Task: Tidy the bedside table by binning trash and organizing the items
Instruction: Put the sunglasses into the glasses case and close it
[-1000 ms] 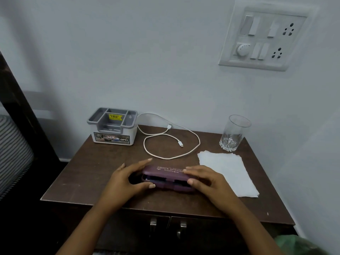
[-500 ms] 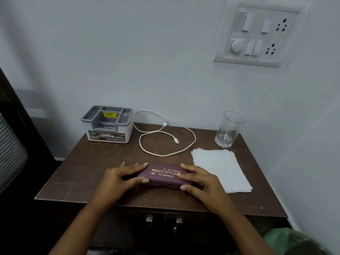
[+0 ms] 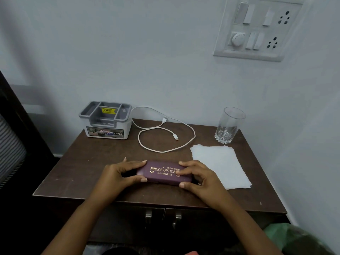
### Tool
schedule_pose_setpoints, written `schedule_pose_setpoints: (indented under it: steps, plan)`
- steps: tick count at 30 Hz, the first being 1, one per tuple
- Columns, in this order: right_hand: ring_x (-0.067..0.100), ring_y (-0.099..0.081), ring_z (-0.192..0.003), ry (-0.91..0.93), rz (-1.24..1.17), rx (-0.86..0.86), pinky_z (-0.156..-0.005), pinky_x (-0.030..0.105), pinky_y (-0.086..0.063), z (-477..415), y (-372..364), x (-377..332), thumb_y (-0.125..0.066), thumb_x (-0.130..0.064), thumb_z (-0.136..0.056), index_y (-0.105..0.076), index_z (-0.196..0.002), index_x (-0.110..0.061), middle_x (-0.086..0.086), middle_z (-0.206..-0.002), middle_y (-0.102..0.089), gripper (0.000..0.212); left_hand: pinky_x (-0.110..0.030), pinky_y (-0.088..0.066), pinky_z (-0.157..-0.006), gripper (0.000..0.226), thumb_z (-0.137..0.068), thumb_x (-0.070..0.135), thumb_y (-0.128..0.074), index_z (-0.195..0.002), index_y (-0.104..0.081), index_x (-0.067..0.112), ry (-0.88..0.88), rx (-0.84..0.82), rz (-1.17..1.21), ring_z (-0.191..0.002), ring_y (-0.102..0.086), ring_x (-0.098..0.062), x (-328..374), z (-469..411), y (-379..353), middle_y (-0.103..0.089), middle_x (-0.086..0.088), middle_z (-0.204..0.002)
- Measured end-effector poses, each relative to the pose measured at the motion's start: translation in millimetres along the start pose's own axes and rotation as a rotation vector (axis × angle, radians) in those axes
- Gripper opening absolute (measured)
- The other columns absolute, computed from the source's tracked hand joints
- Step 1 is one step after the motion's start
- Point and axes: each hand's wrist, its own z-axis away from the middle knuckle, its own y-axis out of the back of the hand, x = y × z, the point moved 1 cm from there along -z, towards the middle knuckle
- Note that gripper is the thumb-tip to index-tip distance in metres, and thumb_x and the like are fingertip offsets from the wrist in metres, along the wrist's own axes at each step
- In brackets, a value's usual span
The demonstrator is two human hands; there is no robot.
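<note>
A maroon spectacle case (image 3: pixel 163 173) with gold lettering lies closed on the brown bedside table (image 3: pixel 88 159), near its front edge. My left hand (image 3: pixel 119 174) grips the case's left end, thumb at the front and fingers over the back. My right hand (image 3: pixel 197 178) grips its right end the same way. Behind the case a white charging cable (image 3: pixel 166 137) lies in a loose loop. A white tissue (image 3: pixel 219 164) lies flat to the right. A grey and white organizer box (image 3: pixel 107 119) stands at the back left, and an empty glass (image 3: pixel 229 125) at the back right.
The table stands against a white wall with a switchboard (image 3: pixel 257 28) high on the right. Two cupboard door handles (image 3: pixel 161 218) show under the table top. A green bag (image 3: pixel 287 236) sits at the lower right, and a dark bed frame (image 3: pixel 20 126) on the left.
The case's lid has come down from partly open to closed, its printed top now facing up. Both hands stay on its ends.
</note>
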Motion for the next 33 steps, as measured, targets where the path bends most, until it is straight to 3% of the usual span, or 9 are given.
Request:
schedule_pose_setpoints:
  steps: [5, 10, 14, 18, 23, 25, 28, 31, 33]
  plan:
    - [0.000, -0.050, -0.120, -0.009, -0.002, -0.008, -0.100, 0.029, -0.045, -1.0, -0.4, -0.3, -0.076, -0.014, -0.076, -0.071, -0.101, -0.031, -0.014, -0.122, -0.055, 0.031, -0.004, -0.022, -0.106, 0.052, -0.054, 0.036, -0.079, -0.103, -0.065, 0.048, -0.003, 0.009, -0.014, -0.105, -0.057, 0.013, -0.9, 0.1, 0.1, -0.061, 0.042, -0.094]
    - [-0.002, -0.049, -0.120, 0.005, 0.046, -0.003, -0.097, 0.026, -0.046, -1.3, 0.7, -1.4, -0.076, -0.015, -0.076, -0.070, -0.103, -0.032, -0.014, -0.122, -0.055, 0.032, 0.004, -0.029, -0.094, 0.055, -0.055, 0.028, -0.084, -0.098, -0.063, 0.056, -0.006, 0.026, -0.052, -0.100, -0.046, 0.029, -2.4, 2.6, 0.8, -0.056, 0.051, -0.087]
    - [-0.002, -0.049, -0.118, 0.045, 0.116, 0.005, -0.096, 0.023, -0.046, -6.5, 0.4, -5.7, -0.078, -0.020, -0.074, -0.070, -0.104, -0.034, -0.017, -0.123, -0.056, 0.034, 0.002, -0.036, -0.088, 0.063, -0.055, 0.018, -0.087, -0.106, -0.062, 0.046, -0.035, 0.032, -0.110, -0.103, -0.054, 0.019, -0.7, 4.8, 5.2, -0.053, 0.054, -0.092]
    - [-0.003, -0.052, -0.114, 0.104, 0.082, 0.017, -0.096, 0.015, -0.041, -28.1, -22.6, -24.9, -0.079, -0.020, -0.071, -0.069, -0.108, -0.029, -0.009, -0.121, -0.059, 0.039, 0.001, -0.038, -0.088, 0.059, -0.055, 0.021, -0.080, -0.108, -0.061, 0.039, 0.028, 0.098, -0.029, -0.100, -0.054, 0.021, -3.9, 10.0, 35.7, -0.057, 0.050, -0.090]
    - [0.002, -0.053, -0.111, 0.191, 0.062, -0.011, -0.099, 0.012, -0.037, -70.6, -81.8, -49.4, -0.079, -0.018, -0.070, -0.067, -0.111, -0.021, 0.000, -0.119, -0.061, 0.044, -0.012, -0.045, -0.092, 0.058, -0.056, 0.024, -0.077, -0.102, -0.062, 0.055, 0.104, 0.144, -0.071, -0.096, -0.058, 0.014, -18.7, 22.7, 104.5, -0.061, 0.040, -0.097]
    - [0.007, -0.054, -0.109, 0.177, 0.022, -0.032, -0.098, 0.019, -0.042, -85.5, -105.9, -54.0, -0.079, -0.017, -0.069, -0.065, -0.113, -0.019, 0.002, -0.118, -0.060, 0.046, -0.012, -0.047, -0.089, 0.054, -0.058, 0.023, -0.077, -0.099, -0.064, 0.055, 0.137, 0.129, -0.072, -0.097, -0.059, 0.011, -28.4, 25.4, 126.7, -0.066, 0.032, -0.098]
    - [0.013, -0.056, -0.106, 0.118, -0.008, -0.052, -0.095, 0.030, -0.048, -100.7, -131.8, -56.2, -0.079, -0.019, -0.069, -0.063, -0.118, -0.019, 0.003, -0.117, -0.058, 0.051, 0.000, -0.044, -0.081, 0.050, -0.058, 0.020, -0.075, -0.098, -0.065, 0.048, 0.163, 0.116, -0.110, -0.093, -0.060, 0.012, -44.0, 27.0, 147.7, -0.068, 0.013, -0.107]
    - [0.015, -0.056, -0.104, 0.101, -0.012, -0.061, -0.093, 0.031, -0.048, -107.6, -143.4, -54.5, -0.080, -0.018, -0.069, -0.062, -0.118, -0.018, 0.004, -0.117, -0.057, 0.052, -0.001, -0.044, -0.083, 0.049, -0.059, 0.017, -0.075, -0.094, -0.067, 0.050, 0.187, 0.096, -0.107, -0.104, -0.061, -0.007, -61.6, 27.6, 155.8, -0.068, 0.028, -0.100]
    - [0.014, -0.055, -0.105, 0.095, -0.014, -0.062, -0.093, 0.032, -0.049, -109.6, -145.3, -51.7, -0.080, -0.019, -0.069, -0.061, -0.117, -0.019, 0.003, -0.117, -0.057, 0.052, -0.005, -0.044, -0.088, 0.051, -0.060, 0.016, -0.074, -0.097, -0.067, 0.051, 0.188, 0.092, -0.104, -0.109, -0.060, -0.011, -70.2, 26.8, 156.6, -0.066, 0.030, -0.103]
